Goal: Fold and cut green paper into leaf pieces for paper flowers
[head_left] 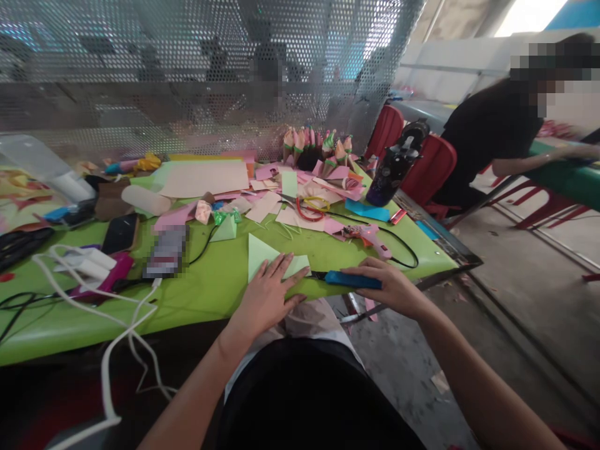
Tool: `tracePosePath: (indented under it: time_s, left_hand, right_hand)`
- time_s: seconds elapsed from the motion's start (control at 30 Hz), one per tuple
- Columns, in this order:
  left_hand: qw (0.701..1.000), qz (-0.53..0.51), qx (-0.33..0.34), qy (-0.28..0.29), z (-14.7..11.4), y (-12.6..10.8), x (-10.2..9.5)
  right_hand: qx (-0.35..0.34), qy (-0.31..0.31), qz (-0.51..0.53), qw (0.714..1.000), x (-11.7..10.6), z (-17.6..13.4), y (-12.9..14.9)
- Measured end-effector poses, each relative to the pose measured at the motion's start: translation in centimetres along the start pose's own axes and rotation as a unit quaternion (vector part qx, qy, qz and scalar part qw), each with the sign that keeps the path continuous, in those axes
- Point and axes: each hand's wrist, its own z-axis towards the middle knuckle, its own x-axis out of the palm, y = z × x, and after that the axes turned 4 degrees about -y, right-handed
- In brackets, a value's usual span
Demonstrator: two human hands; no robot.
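Note:
Near the front edge of the table, pale green paper [259,251] lies under my left hand [268,292]. That hand rests flat with its fingers spread, covering the paper's middle. My right hand [394,284] is wrapped round the handle of a blue utility knife [349,279]. The knife lies low along the table edge, its dark front end pointing left at the paper's right corner. Whether the blade is inside a fold of the paper I cannot tell. Beyond the knife is a pink glue gun [368,237] with a black cord.
Paper scraps [300,215] and scissors with red and yellow handles [310,211] lie further back. Phones [166,251], a magenta power strip [105,275] and white cables [134,325] occupy the left. A dark bottle [391,172] stands at the right edge. A person [497,125] sits beyond.

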Motion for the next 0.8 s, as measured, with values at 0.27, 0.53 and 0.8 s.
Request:
tracePosePath:
  time_s: [0.27,0.53,0.8]
  left_hand:
    - [1.000,-0.004,-0.008,0.009,0.0,-0.2,0.0]
    - [0.996,-0.074,-0.030,0.031,0.3,0.3,-0.7]
    - [0.999,-0.049,-0.014,0.011,-1.5,3.0,-1.5]
  right_hand:
    - [0.006,-0.007,-0.010,1.000,1.0,-0.4,1.5]
    - [0.008,-0.029,-0.037,0.999,3.4,-0.1,3.1]
    - [0.012,-0.036,-0.031,0.999,3.1,-0.3,2.9]
